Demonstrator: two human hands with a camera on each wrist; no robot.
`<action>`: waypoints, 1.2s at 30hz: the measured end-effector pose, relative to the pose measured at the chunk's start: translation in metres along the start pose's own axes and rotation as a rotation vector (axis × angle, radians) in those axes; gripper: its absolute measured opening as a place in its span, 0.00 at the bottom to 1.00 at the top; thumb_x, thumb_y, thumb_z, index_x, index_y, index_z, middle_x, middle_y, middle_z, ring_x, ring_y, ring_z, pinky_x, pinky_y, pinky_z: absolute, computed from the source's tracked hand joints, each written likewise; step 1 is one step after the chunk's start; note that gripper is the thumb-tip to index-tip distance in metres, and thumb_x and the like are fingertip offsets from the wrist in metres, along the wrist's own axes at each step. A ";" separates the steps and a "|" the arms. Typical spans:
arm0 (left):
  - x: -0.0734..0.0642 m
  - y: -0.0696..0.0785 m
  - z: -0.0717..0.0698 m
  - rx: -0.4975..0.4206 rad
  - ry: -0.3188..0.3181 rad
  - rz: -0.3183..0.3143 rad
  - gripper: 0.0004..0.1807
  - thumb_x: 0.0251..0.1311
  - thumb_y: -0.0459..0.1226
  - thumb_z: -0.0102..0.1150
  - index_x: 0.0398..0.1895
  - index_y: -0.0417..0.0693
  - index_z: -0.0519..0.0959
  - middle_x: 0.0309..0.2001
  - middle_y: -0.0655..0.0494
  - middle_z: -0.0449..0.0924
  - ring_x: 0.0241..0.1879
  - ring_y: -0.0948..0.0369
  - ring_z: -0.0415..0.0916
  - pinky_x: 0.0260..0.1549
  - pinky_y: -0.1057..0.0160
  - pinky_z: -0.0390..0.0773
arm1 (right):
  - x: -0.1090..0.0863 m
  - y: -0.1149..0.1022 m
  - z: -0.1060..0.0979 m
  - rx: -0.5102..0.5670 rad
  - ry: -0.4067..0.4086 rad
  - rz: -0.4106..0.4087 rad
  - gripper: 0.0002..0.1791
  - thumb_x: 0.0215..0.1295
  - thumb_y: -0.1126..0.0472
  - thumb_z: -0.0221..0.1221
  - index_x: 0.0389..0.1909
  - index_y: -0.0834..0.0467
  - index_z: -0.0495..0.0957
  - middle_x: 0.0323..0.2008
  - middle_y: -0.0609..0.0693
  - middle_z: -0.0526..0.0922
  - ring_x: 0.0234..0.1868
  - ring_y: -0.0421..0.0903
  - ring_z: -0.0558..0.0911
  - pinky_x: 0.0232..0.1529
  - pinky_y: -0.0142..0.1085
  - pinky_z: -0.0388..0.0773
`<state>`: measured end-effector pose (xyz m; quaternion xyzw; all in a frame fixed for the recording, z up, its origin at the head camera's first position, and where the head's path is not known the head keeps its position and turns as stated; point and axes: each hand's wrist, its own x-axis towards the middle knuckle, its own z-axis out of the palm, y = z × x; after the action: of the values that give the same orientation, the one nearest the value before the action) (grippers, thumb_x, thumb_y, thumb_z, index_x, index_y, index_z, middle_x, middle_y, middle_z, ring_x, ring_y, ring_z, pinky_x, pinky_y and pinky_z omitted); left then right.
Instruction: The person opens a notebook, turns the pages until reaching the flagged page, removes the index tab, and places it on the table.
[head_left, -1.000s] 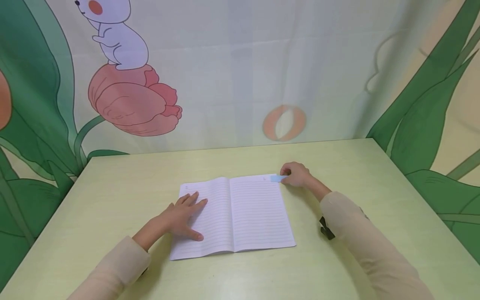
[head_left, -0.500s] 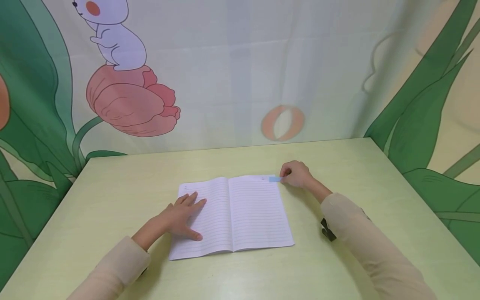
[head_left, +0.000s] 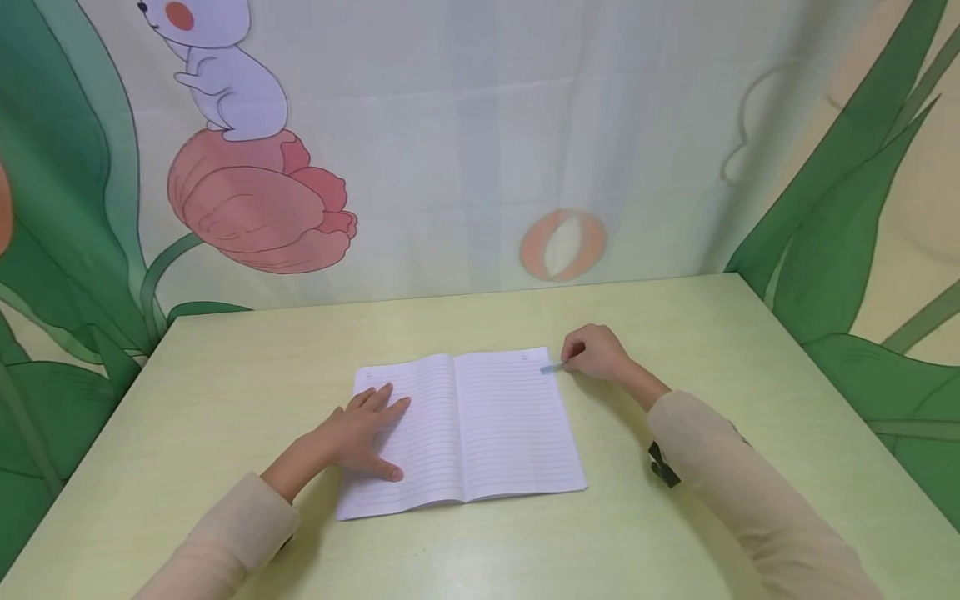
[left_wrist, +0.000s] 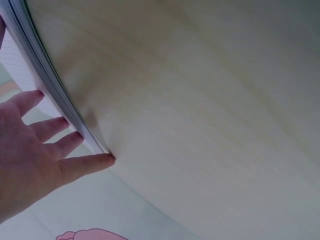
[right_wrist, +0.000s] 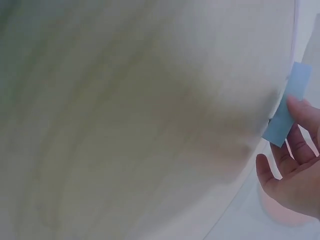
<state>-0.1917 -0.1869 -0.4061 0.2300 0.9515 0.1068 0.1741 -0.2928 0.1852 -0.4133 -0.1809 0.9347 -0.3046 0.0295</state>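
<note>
An open notebook [head_left: 517,433] with white lined pages lies on the table. My left hand [head_left: 367,437] is spread flat over its left page, and in the left wrist view the fingers reach along the notebook's edge. Between thumb and fingers my right hand [head_left: 596,352] pinches a narrow light-blue sticky note [right_wrist: 289,107]. In the head view the strip looks thin and tilted, with its free end over the right page near the upper right corner. Whether that end touches the paper I cannot tell.
The pale yellow-green table [head_left: 285,342] reaches back to a printed curtain [head_left: 450,167] with a rabbit, a flower and leaves. A dark object [head_left: 663,467] shows beneath the right sleeve.
The sticky note has gone from lying broad side up across the page's corner to a thin, tilted look slightly lower on the page edge. My left hand stays in place.
</note>
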 end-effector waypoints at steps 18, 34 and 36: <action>0.000 0.000 -0.003 -0.012 -0.010 -0.015 0.55 0.39 0.58 0.67 0.70 0.47 0.53 0.69 0.37 0.42 0.67 0.39 0.38 0.51 0.29 0.47 | -0.007 0.029 -0.030 0.241 0.062 0.183 0.10 0.60 0.67 0.56 0.39 0.69 0.79 0.36 0.59 0.80 0.34 0.49 0.75 0.36 0.37 0.72; 0.002 -0.003 0.003 -0.027 -0.014 -0.006 0.56 0.39 0.59 0.67 0.70 0.48 0.52 0.70 0.39 0.40 0.67 0.40 0.36 0.52 0.29 0.46 | -0.007 0.048 -0.033 0.307 0.070 0.396 0.14 0.59 0.66 0.57 0.43 0.70 0.77 0.31 0.55 0.78 0.25 0.42 0.71 0.26 0.32 0.70; 0.002 -0.003 0.004 -0.023 -0.013 -0.002 0.56 0.39 0.59 0.67 0.70 0.49 0.52 0.70 0.39 0.40 0.67 0.40 0.36 0.52 0.29 0.46 | -0.008 0.048 -0.033 0.279 0.084 0.407 0.15 0.59 0.65 0.57 0.45 0.69 0.76 0.38 0.59 0.78 0.28 0.44 0.73 0.28 0.32 0.71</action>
<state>-0.1935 -0.1882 -0.4110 0.2275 0.9494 0.1162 0.1829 -0.3063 0.2424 -0.4150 0.0299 0.9011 -0.4258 0.0761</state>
